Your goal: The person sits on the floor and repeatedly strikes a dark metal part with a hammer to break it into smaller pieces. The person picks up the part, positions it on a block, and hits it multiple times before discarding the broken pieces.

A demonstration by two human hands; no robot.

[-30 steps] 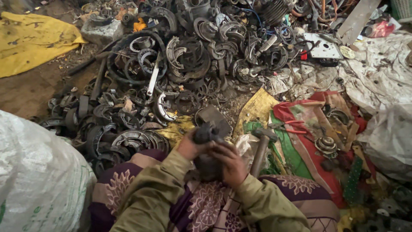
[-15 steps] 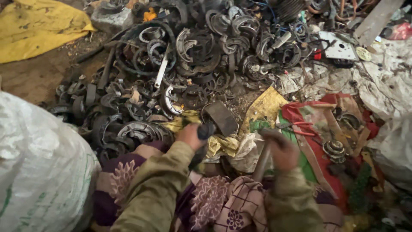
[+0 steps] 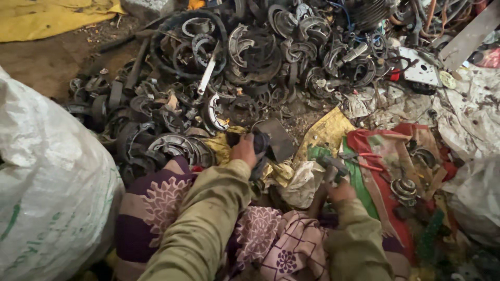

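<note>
Scrap-strewn floor all round: the left hand grips a dark metal part beside the brake-shoe pile, the right hand clamps a hammer, so a glancing blow could catch fingers.

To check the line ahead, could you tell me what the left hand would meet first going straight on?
The left hand points toward the dark scrap pile; probably the curved metal brake shoe first, though depth is unclear.

Dark, grimy metal part gripped upright beside the scrap heap; hammer, head up, over cloth
</note>
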